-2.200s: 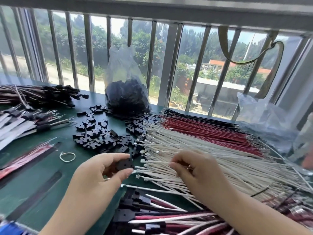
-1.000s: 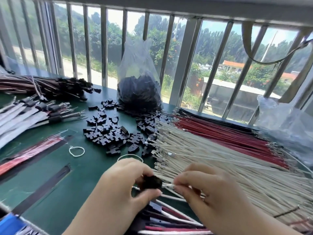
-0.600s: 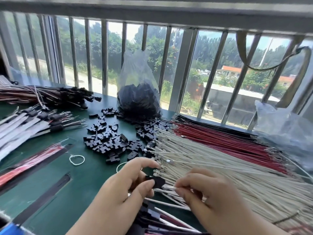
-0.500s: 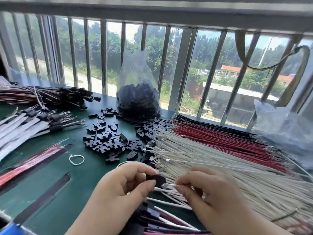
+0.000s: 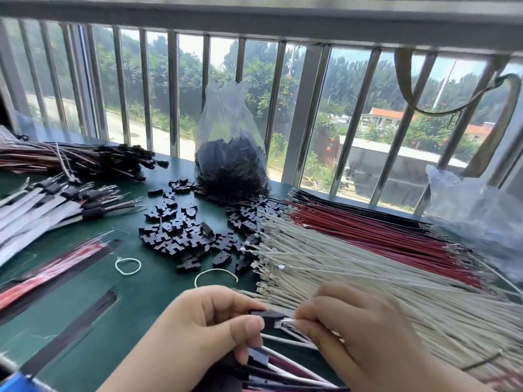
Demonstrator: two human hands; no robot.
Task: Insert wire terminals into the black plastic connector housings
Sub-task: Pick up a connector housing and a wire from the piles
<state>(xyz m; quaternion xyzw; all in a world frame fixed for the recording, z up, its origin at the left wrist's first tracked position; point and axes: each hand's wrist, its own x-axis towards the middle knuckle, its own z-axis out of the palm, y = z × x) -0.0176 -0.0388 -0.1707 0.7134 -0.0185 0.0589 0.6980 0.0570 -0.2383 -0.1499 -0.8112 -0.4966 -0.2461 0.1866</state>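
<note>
Connector housing [image 5: 267, 316], black plastic, held at 6 o'clock low in the view, above the near edge of the green tabletop [image 5: 135, 301]. Left hand [image 5: 209, 329] pinches the housing between thumb and curled fingers. Right hand [image 5: 356, 335], fingers curled, pinches a white wire whose metal terminal [image 5: 284, 323] meets the housing's right-facing end; how deep the terminal sits cannot be told. Beneath both hands, at 6 o'clock, lies a heap of finished leads [image 5: 283, 369], white and red, already seated in black housings.

Beyond the hands, from 3 o'clock toward centre, a broad sheaf of white wires [image 5: 382, 278] lies with its terminals pointing left; behind it, a band of red wires [image 5: 368, 233], then black wires [image 5: 353, 205]. At 9 o'clock, two white loops of string [image 5: 128, 265] rest on the tabletop, beside flat red and black strips [image 5: 56, 267]. At centre, loose black housings [image 5: 181, 236] are scattered in a pile. Farther left, at 10 o'clock, lie grey flat cables [image 5: 36, 210] and a tied bundle of assembled leads [image 5: 79, 161]. At 12 o'clock, a clear plastic bag [image 5: 230, 154] of black housings stands against the window bars [image 5: 175, 94]. At 2 o'clock, a crumpled clear bag [image 5: 475, 205].
</note>
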